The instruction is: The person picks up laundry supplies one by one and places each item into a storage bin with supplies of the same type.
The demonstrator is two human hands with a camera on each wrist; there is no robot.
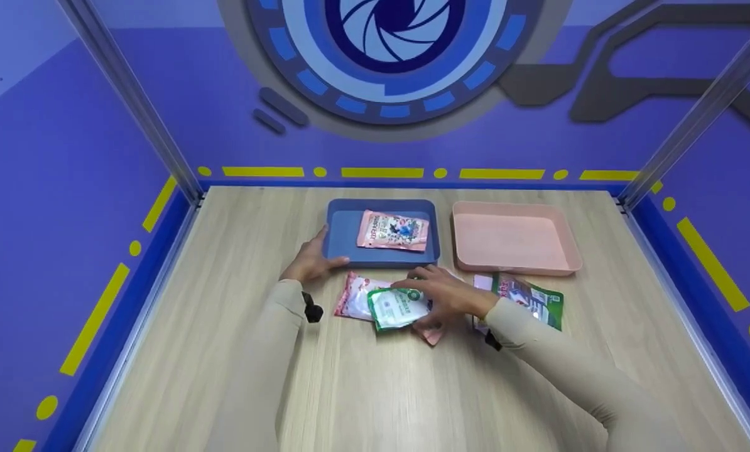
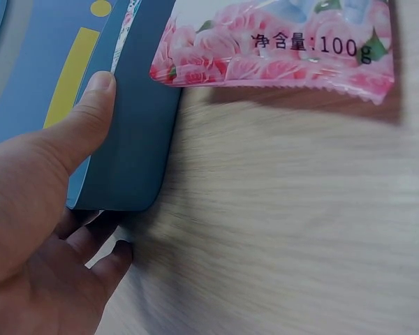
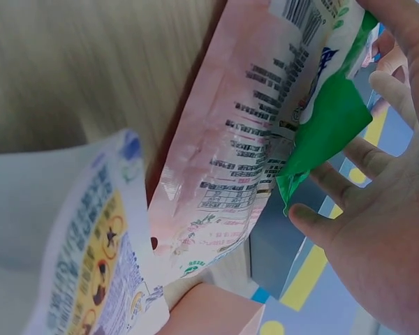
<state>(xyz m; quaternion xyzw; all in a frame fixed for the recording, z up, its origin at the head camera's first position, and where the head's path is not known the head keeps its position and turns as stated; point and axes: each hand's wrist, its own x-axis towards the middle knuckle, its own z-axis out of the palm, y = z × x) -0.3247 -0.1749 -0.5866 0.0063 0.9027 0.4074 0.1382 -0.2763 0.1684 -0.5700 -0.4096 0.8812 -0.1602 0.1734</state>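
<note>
My left hand (image 1: 310,260) holds the near left corner of a blue tray (image 1: 343,235), its thumb against the front wall in the left wrist view and its fingers round the side. Inside that tray lies a pink printed packet (image 1: 392,231). In front of it, my right hand (image 1: 445,293) grips a green-and-white packet (image 1: 395,307), whose green corner touches the fingers in the right wrist view. Beneath this one shows a pink packet (image 3: 223,160) with printed text and a barcode. A rose-print packet (image 2: 272,56) marked 100g lies to the left, partly covered.
To the right of the blue tray stands a pink tray (image 1: 513,242). A green packet (image 1: 548,304) lies in front of it, partly behind my right forearm. Blue-purple walls (image 1: 117,201) with yellow marks close the wooden table (image 1: 375,402) on three sides.
</note>
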